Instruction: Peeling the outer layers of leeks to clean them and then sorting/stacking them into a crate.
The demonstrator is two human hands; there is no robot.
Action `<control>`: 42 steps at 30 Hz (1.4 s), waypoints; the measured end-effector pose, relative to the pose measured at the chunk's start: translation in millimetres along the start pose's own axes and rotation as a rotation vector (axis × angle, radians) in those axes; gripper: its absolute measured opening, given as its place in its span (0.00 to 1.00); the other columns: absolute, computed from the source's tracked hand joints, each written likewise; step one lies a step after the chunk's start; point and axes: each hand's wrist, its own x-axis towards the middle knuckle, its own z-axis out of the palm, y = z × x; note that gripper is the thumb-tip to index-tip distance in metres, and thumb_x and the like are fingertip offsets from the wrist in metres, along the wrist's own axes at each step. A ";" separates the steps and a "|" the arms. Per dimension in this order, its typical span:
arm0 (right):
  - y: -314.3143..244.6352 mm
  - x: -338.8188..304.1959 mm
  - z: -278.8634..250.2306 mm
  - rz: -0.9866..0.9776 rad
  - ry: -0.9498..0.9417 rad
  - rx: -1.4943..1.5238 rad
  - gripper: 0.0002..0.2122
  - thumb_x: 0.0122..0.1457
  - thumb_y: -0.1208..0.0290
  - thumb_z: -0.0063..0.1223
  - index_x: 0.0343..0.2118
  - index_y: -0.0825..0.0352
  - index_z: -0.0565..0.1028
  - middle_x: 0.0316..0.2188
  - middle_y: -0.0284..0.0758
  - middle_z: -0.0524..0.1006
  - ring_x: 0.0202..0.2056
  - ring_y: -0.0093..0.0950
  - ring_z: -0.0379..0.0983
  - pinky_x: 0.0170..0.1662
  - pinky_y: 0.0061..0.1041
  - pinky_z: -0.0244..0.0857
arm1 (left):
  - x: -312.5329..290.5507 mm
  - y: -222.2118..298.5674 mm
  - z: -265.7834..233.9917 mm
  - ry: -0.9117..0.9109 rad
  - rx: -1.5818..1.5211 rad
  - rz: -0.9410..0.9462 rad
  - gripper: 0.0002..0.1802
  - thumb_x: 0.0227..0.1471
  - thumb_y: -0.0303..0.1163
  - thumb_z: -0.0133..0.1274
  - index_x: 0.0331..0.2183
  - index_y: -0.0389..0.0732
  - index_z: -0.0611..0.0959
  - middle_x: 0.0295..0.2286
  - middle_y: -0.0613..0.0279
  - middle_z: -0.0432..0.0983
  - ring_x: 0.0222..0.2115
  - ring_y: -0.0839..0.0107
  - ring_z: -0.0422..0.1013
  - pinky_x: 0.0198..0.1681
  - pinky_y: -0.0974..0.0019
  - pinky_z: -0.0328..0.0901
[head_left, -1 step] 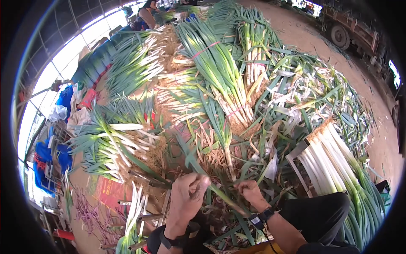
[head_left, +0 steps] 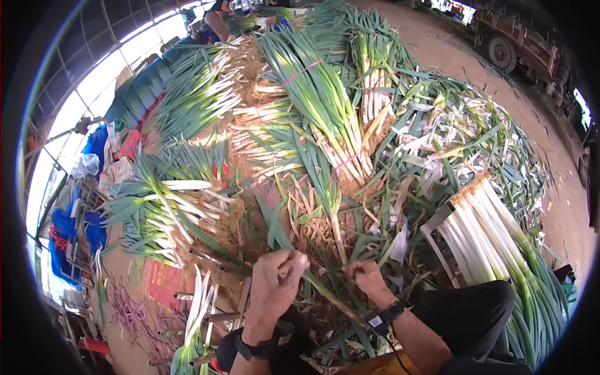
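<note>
A single green onion (head_left: 325, 291) slants across my lap, its green leaves up and left, its thin stem down and right. My left hand (head_left: 278, 280) is closed around it, thumb along the near side. My right hand (head_left: 370, 284) is closed in a pinch just right of the stem; whatever its fingertips hold is too small or hidden to make out. On my left, a few white-stemmed green onions (head_left: 201, 306) lie on a metal rack. By my right knee, a neat row of peeled green onions (head_left: 478, 234) rests in a metal frame, roots upward.
Unpeeled green onions (head_left: 187, 209) are heaped at the left. Tied bundles (head_left: 319, 103) lie ahead, beside a wide pile of stripped leaves (head_left: 456, 125) at the right. Purple ties (head_left: 134, 315) litter the floor at lower left. A truck (head_left: 512, 47) stands far right; another person (head_left: 217, 24) is far back.
Both hands have shifted very slightly upward and left, and the onion's leaves have swung a little. Both hands stay closed.
</note>
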 end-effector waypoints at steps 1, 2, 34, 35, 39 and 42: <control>-20.8 1.7 7.4 -0.047 0.093 -0.142 0.03 0.53 0.79 0.54 0.31 0.68 0.77 0.28 0.41 0.79 0.36 0.36 0.78 0.41 0.29 0.69 | 0.2 -7.5 0.6 0.020 -0.066 0.022 0.20 0.61 0.40 0.52 0.34 0.29 0.81 0.28 0.55 0.81 0.31 0.72 0.78 0.37 0.70 0.70; -40.2 2.2 11.8 -0.079 0.181 -0.287 0.03 0.54 0.78 0.55 0.31 0.68 0.77 0.24 0.39 0.79 0.33 0.34 0.79 0.38 0.28 0.70 | 1.0 -1.4 -0.3 0.041 -0.069 -0.013 0.20 0.61 0.40 0.52 0.35 0.29 0.81 0.30 0.56 0.81 0.31 0.73 0.77 0.36 0.71 0.70; 50.0 -48.1 75.9 0.354 -0.292 -0.316 0.17 0.60 0.60 0.56 0.45 0.69 0.77 0.23 0.31 0.75 0.24 0.22 0.68 0.30 0.28 0.64 | -18.4 20.3 -45.4 0.180 -0.259 -0.038 0.24 0.64 0.46 0.46 0.39 0.31 0.80 0.34 0.50 0.81 0.37 0.65 0.78 0.41 0.65 0.70; 26.2 -42.1 70.4 0.328 -0.292 -0.263 0.15 0.62 0.61 0.54 0.44 0.69 0.77 0.23 0.30 0.73 0.23 0.20 0.67 0.28 0.26 0.62 | -19.0 20.2 -44.6 0.197 -0.270 -0.049 0.25 0.64 0.47 0.46 0.39 0.31 0.81 0.33 0.50 0.81 0.37 0.65 0.78 0.41 0.65 0.70; -81.0 -41.0 54.2 0.246 -0.209 -0.170 0.15 0.62 0.62 0.55 0.40 0.72 0.77 0.23 0.33 0.75 0.26 0.23 0.68 0.31 0.26 0.64 | -20.1 9.1 -42.3 0.242 -0.373 -0.076 0.25 0.63 0.48 0.49 0.42 0.31 0.80 0.35 0.50 0.81 0.38 0.65 0.78 0.43 0.65 0.68; -123.9 -49.5 40.2 0.251 -0.241 -0.007 0.13 0.62 0.66 0.55 0.42 0.71 0.76 0.24 0.27 0.73 0.26 0.18 0.66 0.31 0.22 0.63 | -20.1 2.6 -29.9 0.450 -0.536 -0.070 0.25 0.58 0.48 0.56 0.39 0.30 0.81 0.33 0.55 0.81 0.37 0.68 0.77 0.40 0.68 0.68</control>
